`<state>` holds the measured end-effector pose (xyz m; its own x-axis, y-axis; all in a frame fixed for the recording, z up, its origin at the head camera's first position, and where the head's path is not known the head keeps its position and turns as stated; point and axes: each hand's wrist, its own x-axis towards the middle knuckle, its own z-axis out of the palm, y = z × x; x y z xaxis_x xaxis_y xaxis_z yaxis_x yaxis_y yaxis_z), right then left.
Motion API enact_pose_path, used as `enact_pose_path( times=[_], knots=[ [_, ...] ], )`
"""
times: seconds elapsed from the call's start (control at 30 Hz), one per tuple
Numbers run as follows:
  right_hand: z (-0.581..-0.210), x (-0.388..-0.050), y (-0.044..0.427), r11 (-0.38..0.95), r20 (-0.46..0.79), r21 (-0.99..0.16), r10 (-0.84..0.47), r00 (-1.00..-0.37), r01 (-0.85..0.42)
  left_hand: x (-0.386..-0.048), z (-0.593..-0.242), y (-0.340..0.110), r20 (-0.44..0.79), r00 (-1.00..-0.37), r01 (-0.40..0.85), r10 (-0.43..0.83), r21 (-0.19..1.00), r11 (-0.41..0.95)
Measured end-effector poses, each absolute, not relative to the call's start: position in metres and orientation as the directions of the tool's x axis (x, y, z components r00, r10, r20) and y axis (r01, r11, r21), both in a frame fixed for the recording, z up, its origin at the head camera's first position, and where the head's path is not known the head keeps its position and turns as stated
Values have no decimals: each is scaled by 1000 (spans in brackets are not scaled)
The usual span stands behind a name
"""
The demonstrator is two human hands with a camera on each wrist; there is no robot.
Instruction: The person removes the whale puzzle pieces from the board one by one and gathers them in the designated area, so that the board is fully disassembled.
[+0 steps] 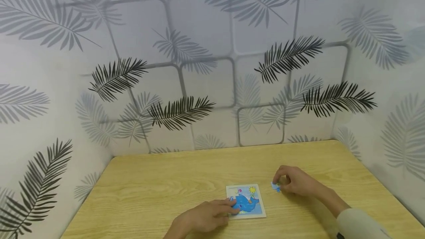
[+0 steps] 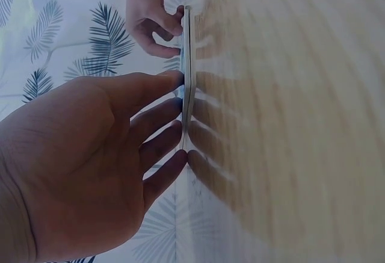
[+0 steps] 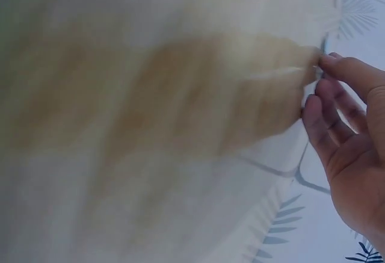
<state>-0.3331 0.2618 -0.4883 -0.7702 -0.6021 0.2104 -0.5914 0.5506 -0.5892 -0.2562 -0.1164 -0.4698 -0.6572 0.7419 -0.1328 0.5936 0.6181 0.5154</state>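
A small square puzzle board (image 1: 260,209) with a blue whale and a yellow sun lies flat on the table. My left hand (image 1: 207,215) rests its fingertips on the board's left side, covering part of the whale. In the left wrist view, the left hand (image 2: 90,148) has its fingers stretched out to the board's edge (image 2: 189,64). To the right of the board, my right hand (image 1: 297,180) pinches a small blue puzzle piece (image 1: 275,186) close to the tabletop. The fingers of the right hand (image 3: 355,136) hide most of that piece in the right wrist view.
The pale wooden table (image 1: 149,187) runs back to a wall (image 1: 206,84) printed with grey and black leaves. More patterned wall borders the table on the left and right. A light sleeve (image 1: 360,224) covers the right forearm.
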Motion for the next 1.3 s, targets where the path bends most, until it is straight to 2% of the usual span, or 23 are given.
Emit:
enact_pose_path(
  times=[0.2, 0.47, 0.73, 0.87, 1.1, 1.3],
  knots=[
    [-485, -336, 246, 535, 213, -593, -617, -757, -602, -255, -475, -118, -143, -660, 581, 738, 526, 622],
    [-483, -341, 184, 454, 188, -624, -702, -687, -636, -251, -478, -124, -168, -671, 561, 722, 522, 643],
    [-481, -340, 142, 470, 110, -530, -787, -607, -706, -252, -477, -127, -156, -646, 614, 747, 476, 630],
    [-478, -338, 138, 510, 90, -474, -783, -616, -718, -257, -475, -126, -144, -633, 639, 760, 458, 619],
    [-474, -336, 134, 521, 76, -484, -776, -626, -703, -258, -470, -123, -144, -630, 642, 763, 457, 616],
    [-471, -332, 138, 566, 59, -440, -757, -651, -697, -257, -470, -120, -162, -635, 625, 755, 467, 626]
  ],
)
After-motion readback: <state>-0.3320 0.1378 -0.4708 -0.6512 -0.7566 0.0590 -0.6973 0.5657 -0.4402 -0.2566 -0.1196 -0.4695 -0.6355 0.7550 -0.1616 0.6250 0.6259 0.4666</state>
